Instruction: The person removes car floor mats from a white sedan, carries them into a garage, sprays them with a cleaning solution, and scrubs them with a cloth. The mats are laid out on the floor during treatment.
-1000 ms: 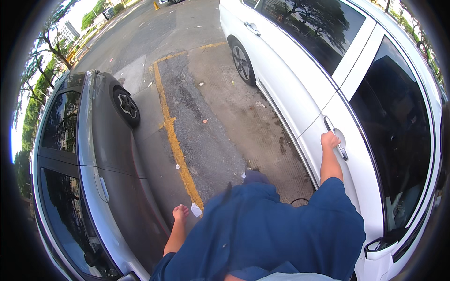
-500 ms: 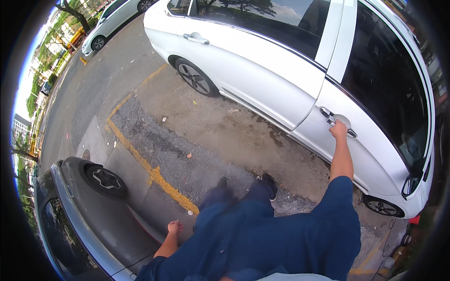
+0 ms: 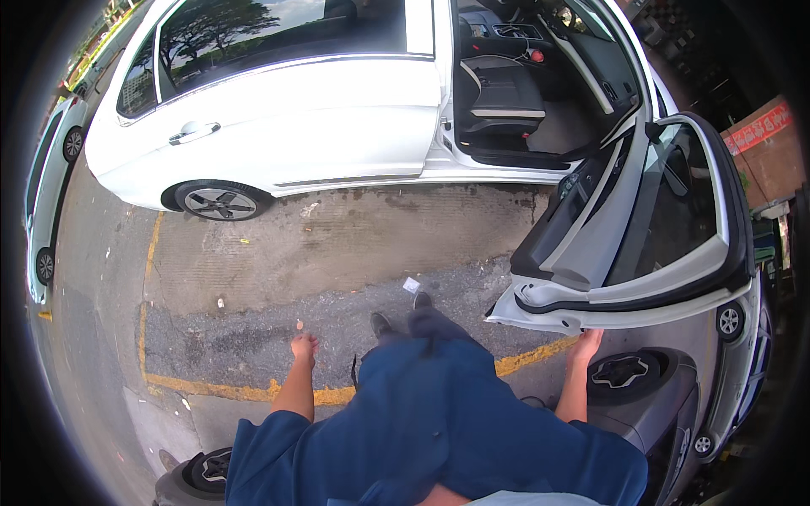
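Observation:
The white car [image 3: 337, 118] in front of me has its front door [image 3: 591, 318] swung wide, showing a black and grey seat [image 3: 506, 93] inside. At the outer side of that door my right hand [image 3: 585, 344] holds on, its fingertips hidden by the door's edge. My left hand [image 3: 305, 347] hangs low over the asphalt, away from the car. Its fingers are curled in and nothing shows in them.
A dark grey car stands behind me, its wheels [image 3: 620, 375] showing at the right. Another car [image 3: 738, 363] is at the far right, a pale one [image 3: 51, 202] at the far left. A white scrap [image 3: 411, 285] lies near my feet; a yellow line [image 3: 219, 390] crosses the ground.
The front door has gone from closed to wide open, with my right hand moving back along with it. My view has turned right, and the car's inside now shows.

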Demonstrator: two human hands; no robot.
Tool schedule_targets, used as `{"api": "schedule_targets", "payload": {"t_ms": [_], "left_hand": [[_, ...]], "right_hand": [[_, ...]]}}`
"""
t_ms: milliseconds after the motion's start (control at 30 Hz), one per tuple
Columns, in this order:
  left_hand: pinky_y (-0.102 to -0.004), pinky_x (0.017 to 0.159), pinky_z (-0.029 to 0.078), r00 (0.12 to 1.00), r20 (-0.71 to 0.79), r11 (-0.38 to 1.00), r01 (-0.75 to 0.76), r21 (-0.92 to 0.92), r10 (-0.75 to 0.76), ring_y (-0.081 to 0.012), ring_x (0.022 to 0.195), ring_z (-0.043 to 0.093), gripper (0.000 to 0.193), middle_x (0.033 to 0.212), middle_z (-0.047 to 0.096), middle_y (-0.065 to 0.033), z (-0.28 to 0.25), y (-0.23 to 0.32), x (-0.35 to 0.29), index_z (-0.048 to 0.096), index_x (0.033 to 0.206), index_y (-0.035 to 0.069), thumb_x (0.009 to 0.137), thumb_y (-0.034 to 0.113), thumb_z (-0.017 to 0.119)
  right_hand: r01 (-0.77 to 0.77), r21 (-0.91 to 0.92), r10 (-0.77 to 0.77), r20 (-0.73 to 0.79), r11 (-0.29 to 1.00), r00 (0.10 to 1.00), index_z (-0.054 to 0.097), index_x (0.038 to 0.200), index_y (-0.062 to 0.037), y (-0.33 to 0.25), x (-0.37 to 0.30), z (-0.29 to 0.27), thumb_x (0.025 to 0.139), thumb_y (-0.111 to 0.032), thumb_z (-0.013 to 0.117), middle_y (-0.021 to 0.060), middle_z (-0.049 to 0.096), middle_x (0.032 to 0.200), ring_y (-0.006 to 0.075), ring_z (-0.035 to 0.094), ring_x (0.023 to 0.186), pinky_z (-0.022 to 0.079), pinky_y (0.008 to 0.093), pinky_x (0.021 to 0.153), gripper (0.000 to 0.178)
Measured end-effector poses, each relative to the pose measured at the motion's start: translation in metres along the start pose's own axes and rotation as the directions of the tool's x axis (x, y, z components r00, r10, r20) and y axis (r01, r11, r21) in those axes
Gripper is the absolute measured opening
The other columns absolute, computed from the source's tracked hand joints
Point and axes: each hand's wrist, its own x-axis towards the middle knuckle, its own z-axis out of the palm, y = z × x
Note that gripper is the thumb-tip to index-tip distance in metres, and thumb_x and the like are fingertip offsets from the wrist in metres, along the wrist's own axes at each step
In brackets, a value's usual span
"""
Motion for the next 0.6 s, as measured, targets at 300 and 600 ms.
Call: {"api": "schedule_targets", "payload": {"t_ms": [300,600], "left_hand": [[-0.0245,0.045,0.044,0.873,0.488,0.884,-0.209,0.417,-0.024,-0.0135,0.057,0.055,0.013,0.070,0.057,-0.0063,0.181,0.082,-0.019,0.052,0.082,0.003,0.081,0.016,0.051],[-0.0261,0.047,0.044,0.920,0.392,0.823,-0.200,0.531,-0.029,-0.0145,0.056,0.055,0.014,0.070,0.057,-0.0061,0.237,0.119,-0.026,0.051,0.084,0.005,0.081,0.019,0.052]], "right_hand": [[0.249,0.020,-0.180,-0.634,0.968,0.752,0.050,0.109,0.0014,-0.091,0.024,-0.116,0.084,-0.030,0.042,0.0109,0.053,0.109,0.0223,0.050,0.097,0.041,0.0325,0.083,0.041],[0.737,0.141,0.062,-0.989,0.661,0.133,0.057,0.091,0.0066,-0.059,0.127,-0.219,0.071,-0.018,0.043,0.0185,0.055,0.102,0.0311,0.055,0.091,0.045,0.0457,0.078,0.035]]}}
